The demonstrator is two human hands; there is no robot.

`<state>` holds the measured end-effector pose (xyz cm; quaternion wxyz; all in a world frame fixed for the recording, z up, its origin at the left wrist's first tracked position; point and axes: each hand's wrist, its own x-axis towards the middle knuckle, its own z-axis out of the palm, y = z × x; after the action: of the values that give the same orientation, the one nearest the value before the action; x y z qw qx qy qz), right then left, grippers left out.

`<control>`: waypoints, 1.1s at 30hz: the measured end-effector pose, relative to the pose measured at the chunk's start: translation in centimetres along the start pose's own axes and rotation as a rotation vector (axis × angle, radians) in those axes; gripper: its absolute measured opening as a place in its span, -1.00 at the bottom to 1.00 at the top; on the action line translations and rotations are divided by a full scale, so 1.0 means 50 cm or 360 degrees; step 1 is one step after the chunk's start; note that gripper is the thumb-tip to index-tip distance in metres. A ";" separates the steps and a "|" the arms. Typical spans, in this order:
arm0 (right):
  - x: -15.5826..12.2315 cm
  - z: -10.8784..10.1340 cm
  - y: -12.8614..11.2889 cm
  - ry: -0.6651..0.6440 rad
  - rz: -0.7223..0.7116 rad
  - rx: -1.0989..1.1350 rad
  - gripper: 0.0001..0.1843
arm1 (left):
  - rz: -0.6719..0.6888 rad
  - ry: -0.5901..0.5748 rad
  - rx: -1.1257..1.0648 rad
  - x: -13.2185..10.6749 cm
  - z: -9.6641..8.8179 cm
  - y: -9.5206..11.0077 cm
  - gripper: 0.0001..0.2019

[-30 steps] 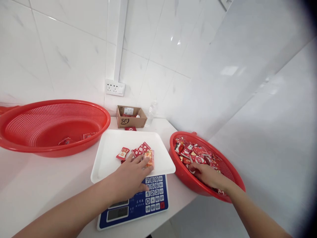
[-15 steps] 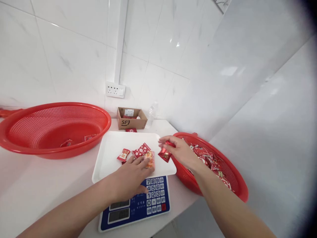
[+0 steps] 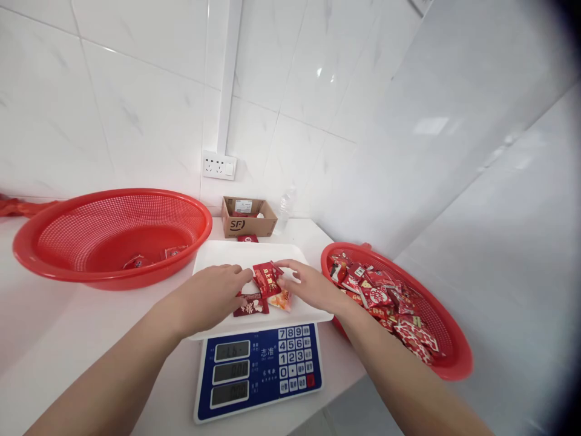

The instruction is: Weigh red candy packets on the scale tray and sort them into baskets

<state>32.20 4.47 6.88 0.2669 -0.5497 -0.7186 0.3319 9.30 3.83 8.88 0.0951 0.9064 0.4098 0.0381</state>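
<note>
Several small candy packets lie in a pile on the white tray (image 3: 304, 312) of a weighing scale (image 3: 258, 369). My left hand (image 3: 211, 297) is at the pile's left side, fingers bent and thumb apart, its tips touching the packets. A red packet with yellow lettering (image 3: 267, 280) is on top, its right edge at the fingertips of my right hand (image 3: 313, 287), which appear to pinch it. Below it are a dark red packet (image 3: 252, 306) and an orange-and-pink packet (image 3: 282, 300). Fingers hide part of the pile.
On the right, a red plastic basket (image 3: 447, 309) holds many candy packets. Another red basket (image 3: 113, 278) on the left has a few packets inside. Behind the tray stand a small cardboard box (image 3: 249, 227) and a clear plastic bottle (image 3: 285, 209). A wall socket (image 3: 219, 166) is above.
My right hand has moved left to the pile with a red packet. My left hand has shifted from on top of the packets to their left side. The scale's display is uncovered.
</note>
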 end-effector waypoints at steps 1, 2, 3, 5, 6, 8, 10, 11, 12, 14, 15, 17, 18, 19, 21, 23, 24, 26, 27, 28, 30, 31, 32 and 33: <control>-0.009 0.000 0.003 -0.0024 -0.0014 -0.0057 -0.58 | -0.0002 -0.0036 -0.0021 0.005 0.004 0.000 -0.81; -0.017 0.000 0.005 -0.0052 -0.0049 -0.0126 -0.56 | 0.0003 -0.0064 -0.0040 0.009 0.008 0.002 -0.81; -0.023 0.001 0.007 -0.0084 -0.0099 -0.0207 -0.54 | 0.0013 -0.0082 -0.0053 0.014 0.011 0.004 -0.81; -0.030 0.005 0.010 -0.0145 -0.0191 -0.0389 -0.51 | 0.0032 -0.0094 -0.0073 0.022 0.016 0.008 -0.81; -0.031 0.008 0.011 -0.0166 -0.0211 -0.0471 -0.50 | 0.0038 -0.0092 -0.0080 0.025 0.018 0.009 -0.81; -0.028 0.017 0.009 -0.0182 -0.0194 -0.0593 -0.48 | 0.0035 -0.0089 -0.0086 0.028 0.020 0.010 -0.81; -0.024 0.025 0.006 -0.0169 -0.0195 -0.0680 -0.47 | 0.0004 -0.0065 -0.0080 0.029 0.021 0.009 -0.80; -0.023 0.028 0.004 -0.0162 -0.0211 -0.0713 -0.46 | -0.0004 -0.0042 -0.0084 0.028 0.021 0.009 -0.79; -0.023 0.028 0.002 -0.0153 -0.0223 -0.0741 -0.47 | -0.0002 -0.0011 -0.0095 0.028 0.021 0.008 -0.76; -0.030 0.019 0.001 -0.0126 -0.0212 -0.0791 -0.48 | 0.0016 0.0052 -0.0131 0.027 0.021 0.007 -0.69; -0.037 0.009 0.002 -0.0094 -0.0189 -0.0813 -0.48 | 0.0023 0.0067 -0.0152 0.027 0.021 0.006 -0.65; -0.057 -0.024 0.010 0.0025 -0.0118 -0.0847 -0.51 | 0.0010 0.0054 -0.0184 0.027 0.022 0.003 -0.58; -0.069 -0.045 0.017 0.0109 -0.0068 -0.0859 -0.51 | 0.0002 0.0031 -0.0196 0.028 0.022 0.002 -0.55; -0.083 -0.068 0.027 0.0178 0.0007 -0.0860 -0.53 | 0.0001 0.0005 -0.0207 0.029 0.023 0.000 -0.53; -0.111 -0.113 0.055 0.0279 0.0262 -0.0906 -0.56 | 0.0007 -0.0042 -0.0213 0.031 0.025 -0.004 -0.51; -0.138 -0.149 0.091 0.0275 0.0541 -0.1009 -0.54 | -0.0001 -0.0082 -0.0213 0.033 0.029 -0.007 -0.51; -0.150 -0.161 0.110 0.0194 0.0627 -0.1023 -0.53 | -0.0014 -0.0094 -0.0214 0.035 0.030 -0.007 -0.52; -0.170 -0.173 0.143 -0.0045 0.0704 -0.0914 -0.53 | -0.0040 -0.0103 -0.0213 0.037 0.032 -0.008 -0.52; -0.178 -0.174 0.155 -0.0136 0.0704 -0.0837 -0.55 | -0.0049 -0.0100 -0.0210 0.037 0.033 -0.008 -0.53; -0.183 -0.172 0.162 -0.0187 0.0700 -0.0768 -0.57 | -0.0054 -0.0099 -0.0207 0.038 0.033 -0.009 -0.53; -0.188 -0.163 0.162 -0.0152 0.0692 -0.0684 -0.62 | -0.0067 -0.0096 -0.0207 0.037 0.030 -0.011 -0.55; -0.188 -0.156 0.158 -0.0091 0.0708 -0.0653 -0.64 | -0.0081 -0.0102 -0.0211 0.036 0.028 -0.013 -0.56; -0.188 -0.150 0.152 -0.0020 0.0730 -0.0619 -0.63 | -0.0103 -0.0109 -0.0214 0.034 0.025 -0.015 -0.56; -0.187 -0.144 0.146 0.0101 0.0725 -0.0604 -0.62 | -0.0127 -0.0119 -0.0218 0.032 0.022 -0.018 -0.57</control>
<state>44.43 -1.96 5.65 0.1001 -0.7470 -0.6172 0.2257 9.84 5.48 7.62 0.1735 0.8815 0.4382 0.0282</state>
